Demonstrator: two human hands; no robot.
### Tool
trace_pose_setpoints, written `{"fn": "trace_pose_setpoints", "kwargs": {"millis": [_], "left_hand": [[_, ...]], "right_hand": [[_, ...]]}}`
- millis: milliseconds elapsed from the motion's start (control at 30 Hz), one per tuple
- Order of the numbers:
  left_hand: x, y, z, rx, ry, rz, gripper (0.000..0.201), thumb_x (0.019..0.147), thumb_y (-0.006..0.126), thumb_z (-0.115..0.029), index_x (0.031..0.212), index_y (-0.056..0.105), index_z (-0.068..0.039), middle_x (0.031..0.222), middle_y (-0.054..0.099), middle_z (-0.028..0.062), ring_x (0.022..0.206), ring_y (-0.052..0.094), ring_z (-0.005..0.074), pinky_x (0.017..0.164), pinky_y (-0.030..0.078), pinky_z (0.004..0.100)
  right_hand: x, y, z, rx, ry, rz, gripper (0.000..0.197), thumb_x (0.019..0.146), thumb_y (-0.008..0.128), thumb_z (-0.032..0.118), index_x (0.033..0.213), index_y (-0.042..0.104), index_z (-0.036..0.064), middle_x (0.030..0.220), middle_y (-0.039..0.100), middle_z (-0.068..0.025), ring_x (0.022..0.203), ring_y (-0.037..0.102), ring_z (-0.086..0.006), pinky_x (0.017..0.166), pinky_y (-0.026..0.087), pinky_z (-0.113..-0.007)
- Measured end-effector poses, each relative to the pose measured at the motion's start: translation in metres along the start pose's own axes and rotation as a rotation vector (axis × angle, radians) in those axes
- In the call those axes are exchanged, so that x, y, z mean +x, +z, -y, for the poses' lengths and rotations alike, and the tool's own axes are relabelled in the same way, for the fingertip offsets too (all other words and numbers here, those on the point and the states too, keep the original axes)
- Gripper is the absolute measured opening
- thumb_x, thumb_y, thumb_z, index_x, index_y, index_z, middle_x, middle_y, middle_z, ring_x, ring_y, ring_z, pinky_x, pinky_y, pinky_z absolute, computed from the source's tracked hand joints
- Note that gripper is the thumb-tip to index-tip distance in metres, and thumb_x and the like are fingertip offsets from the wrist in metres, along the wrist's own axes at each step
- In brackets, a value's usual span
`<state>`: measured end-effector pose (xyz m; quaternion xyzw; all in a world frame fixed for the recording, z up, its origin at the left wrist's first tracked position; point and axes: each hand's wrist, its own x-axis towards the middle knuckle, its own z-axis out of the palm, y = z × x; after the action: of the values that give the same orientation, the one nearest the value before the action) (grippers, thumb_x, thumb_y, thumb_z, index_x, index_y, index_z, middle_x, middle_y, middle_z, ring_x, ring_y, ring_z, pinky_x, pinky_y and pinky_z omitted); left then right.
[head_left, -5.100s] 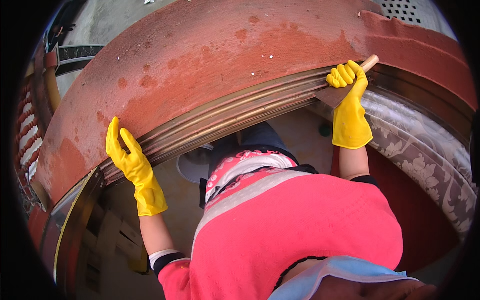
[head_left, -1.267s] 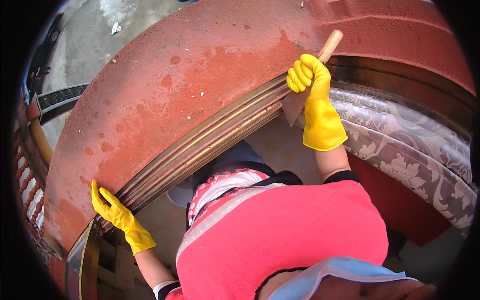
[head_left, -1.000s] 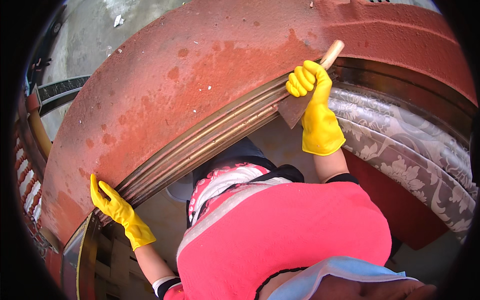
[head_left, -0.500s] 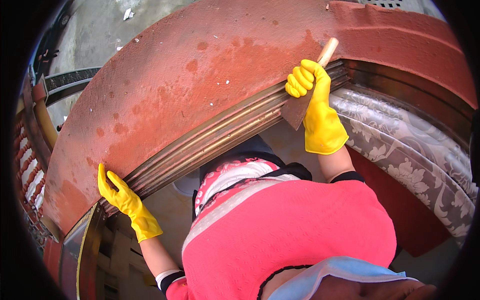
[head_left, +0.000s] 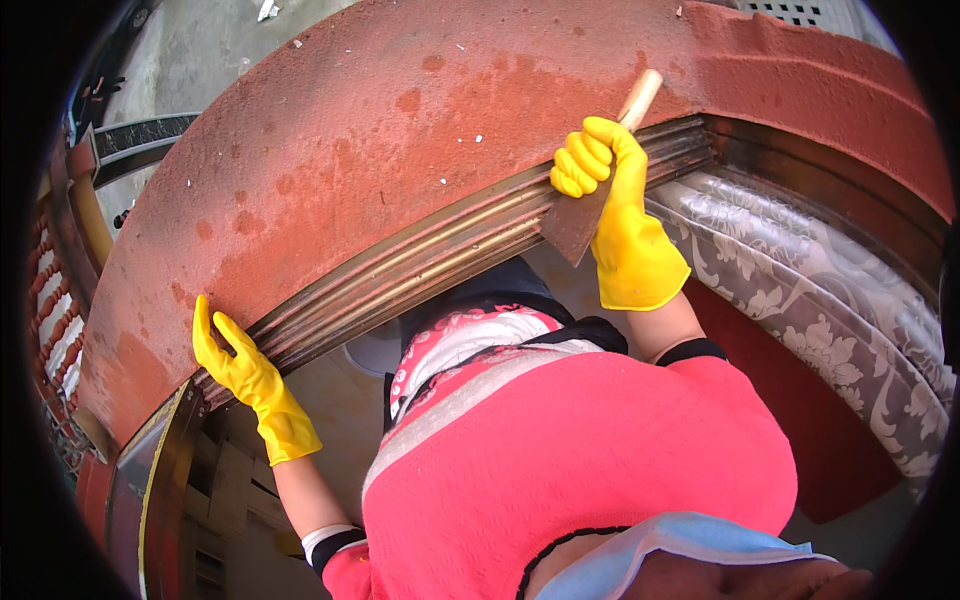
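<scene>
My right grip (head_left: 626, 190) now holds the scraper (head_left: 575, 226) farther left along the metal track (head_left: 430, 264), with more track showing to its right

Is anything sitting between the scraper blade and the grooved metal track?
Nothing visible. The scraper blade, in the right hand, overlaps the grooved metal track in this view; whether they touch is unclear.

L hand (head_left: 243, 372) outstretched, R hand (head_left: 626, 190) curled tight.

Red rough-surfaced ledge (head_left: 330, 200), adjoining the ribbed metal window track (head_left: 420, 265): blotched; small white chips (head_left: 478, 139) scattered beyond the track.
</scene>
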<state>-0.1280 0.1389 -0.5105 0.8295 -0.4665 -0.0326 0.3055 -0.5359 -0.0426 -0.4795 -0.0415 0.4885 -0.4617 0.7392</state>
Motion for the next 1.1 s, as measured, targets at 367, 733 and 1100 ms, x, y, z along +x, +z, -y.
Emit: {"fn": "trace_pose_setpoints", "kwargs": {"millis": [367, 733, 1100], "left_hand": [[-0.001, -0.002, -0.003, 0.009, 0.040, -0.012, 0.032, 0.099, 0.061, -0.011, 0.130, 0.061, -0.004, 0.129, 0.063, 0.0101, 0.119, 0.057, 0.0237, 0.106, 0.040, 0.0348], [0.000, -0.002, -0.002, 0.004, 0.057, -0.055, 0.031, 0.098, 0.062, -0.010, 0.128, 0.063, -0.004, 0.129, 0.061, 0.0122, 0.119, 0.056, 0.0269, 0.105, 0.041, 0.0366], [-0.003, -0.004, 0.002, -0.020, 0.088, -0.079, 0.032, 0.098, 0.064, -0.014, 0.129, 0.063, -0.007, 0.128, 0.063, 0.0088, 0.117, 0.057, 0.0235, 0.102, 0.042, 0.0339]], "right_hand": [[-0.004, 0.030, -0.066, 0.024, 0.113, 0.132, 0.047, 0.096, 0.050, 0.024, 0.055, 0.027, 0.0185, 0.048, 0.026, 0.0016, 0.042, 0.026, -0.0146, 0.045, 0.026, -0.032], [-0.010, 0.060, -0.106, -0.009, 0.122, 0.196, 0.046, 0.096, 0.049, 0.020, 0.056, 0.028, 0.0167, 0.049, 0.028, 0.0007, 0.043, 0.027, -0.0148, 0.046, 0.027, -0.033], [-0.020, 0.070, -0.141, -0.026, 0.096, 0.252, 0.046, 0.098, 0.046, 0.023, 0.057, 0.027, 0.0167, 0.051, 0.027, 0.0004, 0.046, 0.027, -0.0154, 0.051, 0.031, -0.033]]}}
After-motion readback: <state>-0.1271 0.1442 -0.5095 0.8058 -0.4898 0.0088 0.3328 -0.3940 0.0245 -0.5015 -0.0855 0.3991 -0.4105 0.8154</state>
